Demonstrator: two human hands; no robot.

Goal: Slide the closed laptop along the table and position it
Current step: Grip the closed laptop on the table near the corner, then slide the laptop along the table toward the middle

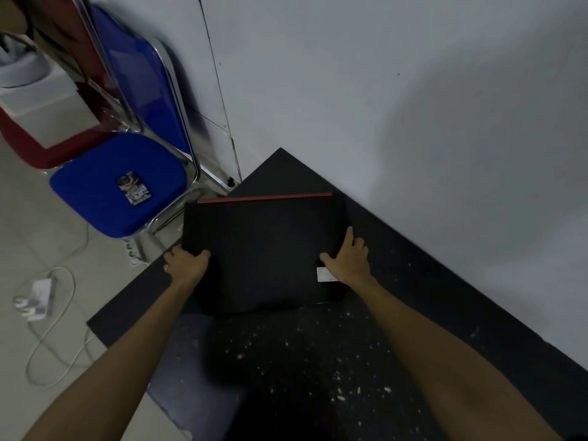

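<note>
A closed black laptop [264,249] with a red strip along its far edge lies flat on the black table [413,281], close to the table's far corner by the wall. My left hand [186,261] grips the laptop's left edge, thumb on top. My right hand [348,257] holds its right side, thumb on the lid and index finger stretched along the right edge. A small white sticker [323,274] on the lid peeks out beside my right wrist.
The grey wall [381,90] borders the table on the right and far side. A blue chair [117,183] with a small card on its seat stands left of the table. A white charger and cable [38,297] lie on the floor. White specks dot the near tabletop.
</note>
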